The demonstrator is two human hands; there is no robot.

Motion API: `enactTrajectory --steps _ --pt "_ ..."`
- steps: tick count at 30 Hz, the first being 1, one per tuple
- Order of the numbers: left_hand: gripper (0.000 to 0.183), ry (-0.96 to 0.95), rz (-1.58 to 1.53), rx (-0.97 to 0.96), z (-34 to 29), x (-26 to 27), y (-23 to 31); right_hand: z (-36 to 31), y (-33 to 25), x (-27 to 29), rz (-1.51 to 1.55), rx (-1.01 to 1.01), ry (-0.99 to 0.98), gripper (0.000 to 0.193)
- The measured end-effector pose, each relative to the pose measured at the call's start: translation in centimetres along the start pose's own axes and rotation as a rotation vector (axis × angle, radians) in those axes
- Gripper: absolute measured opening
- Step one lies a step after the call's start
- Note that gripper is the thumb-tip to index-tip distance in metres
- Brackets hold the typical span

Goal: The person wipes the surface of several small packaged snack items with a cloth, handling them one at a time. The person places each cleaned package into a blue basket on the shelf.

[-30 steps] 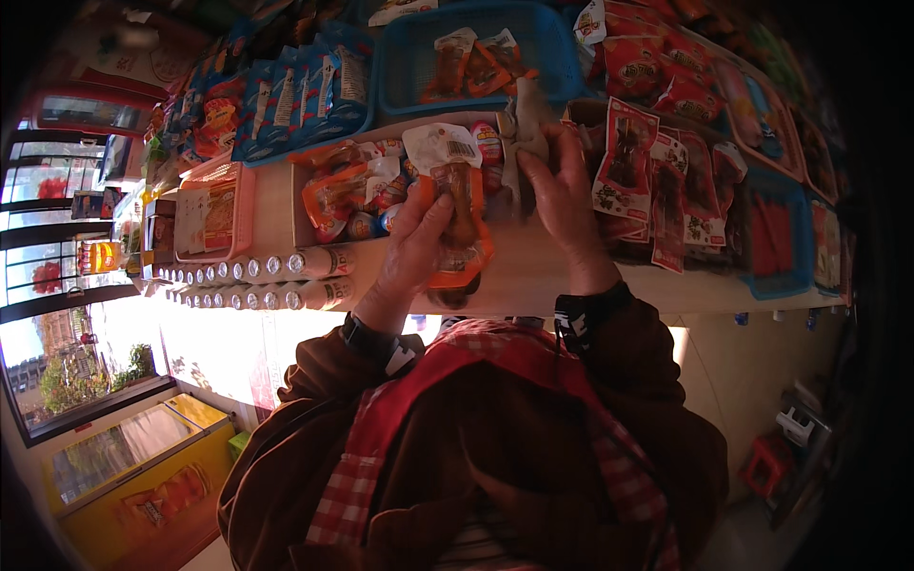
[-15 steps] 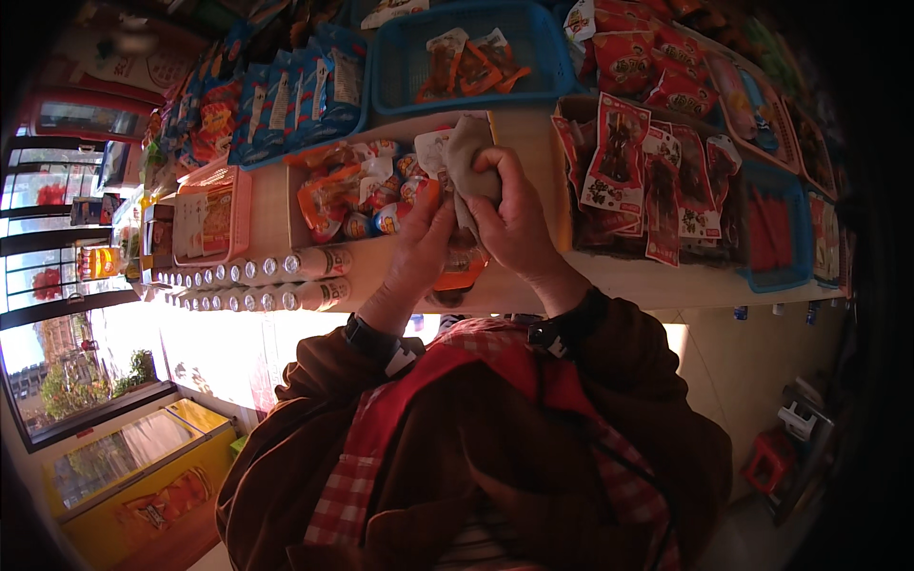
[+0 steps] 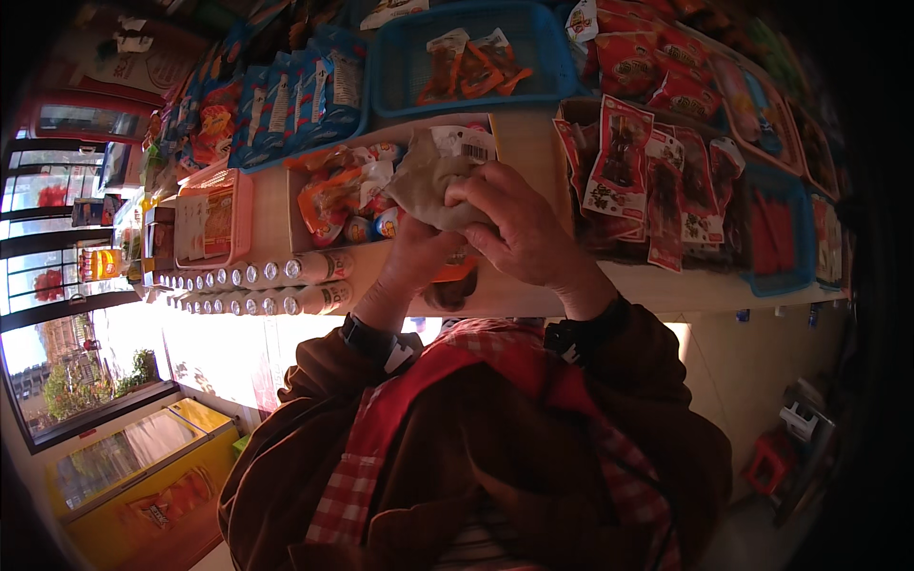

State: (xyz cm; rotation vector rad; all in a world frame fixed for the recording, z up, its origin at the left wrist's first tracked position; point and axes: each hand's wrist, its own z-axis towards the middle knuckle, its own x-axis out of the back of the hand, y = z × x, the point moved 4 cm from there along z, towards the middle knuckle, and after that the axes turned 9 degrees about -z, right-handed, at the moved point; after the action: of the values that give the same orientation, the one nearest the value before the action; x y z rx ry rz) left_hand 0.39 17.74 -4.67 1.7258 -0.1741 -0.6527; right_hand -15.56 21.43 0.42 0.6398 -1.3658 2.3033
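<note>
A grey-beige cloth (image 3: 424,181) is bunched over a snack packet, whose white end with a barcode (image 3: 473,145) sticks out beyond it. My right hand (image 3: 528,233) has its fingers bent over the cloth, pressing it on the packet. From below, my left hand (image 3: 419,259) grips the packet; its fingers are mostly hidden under the cloth. An orange lower part of the packet (image 3: 455,270) shows between my wrists. Just beyond my hands stands an open carton (image 3: 297,205) of orange-and-white snack packets (image 3: 333,195).
Rows of cans (image 3: 319,266) line the shelf edge at left. A blue basket (image 3: 381,90) with orange packets lies at the back. Red packets (image 3: 619,157) fill a box at right, beside another blue basket (image 3: 776,283). A yellow chest freezer (image 3: 143,466) stands lower left.
The cloth has spread out and shifted left over the packet, and the barcode has come into sight. My right hand has turned and moved slightly right and lower.
</note>
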Motion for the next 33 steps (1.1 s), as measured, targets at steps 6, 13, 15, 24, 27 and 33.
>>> enactTrajectory --steps 6,13,15,24,27,33 --pt "0.048 -0.122 0.268 0.272 -0.1 -0.9 -0.9 0.4 2.5 -0.8 -0.291 -0.021 0.259 0.046" --pt "0.074 -0.202 0.090 0.128 -0.6 -1.2 0.2 -0.5 10.6 1.1 0.250 -0.660 0.448 0.027" --pt "0.074 -0.152 -0.208 0.121 -0.5 -0.2 0.8 -0.7 10.3 1.5 0.544 -0.609 0.474 0.028" --pt "0.071 -0.389 -0.848 0.307 -1.2 -1.2 -1.8 -0.7 2.8 -2.5 1.445 -0.543 0.069 0.049" --pt "0.055 -0.694 -1.187 0.368 -1.7 -2.3 -2.1 -0.8 3.0 -2.4 1.415 -0.604 0.180 0.058" --pt "0.055 -0.220 -0.526 0.271 -1.6 -0.9 -2.0 -0.3 4.1 -1.7 1.074 -0.558 0.305 0.052"
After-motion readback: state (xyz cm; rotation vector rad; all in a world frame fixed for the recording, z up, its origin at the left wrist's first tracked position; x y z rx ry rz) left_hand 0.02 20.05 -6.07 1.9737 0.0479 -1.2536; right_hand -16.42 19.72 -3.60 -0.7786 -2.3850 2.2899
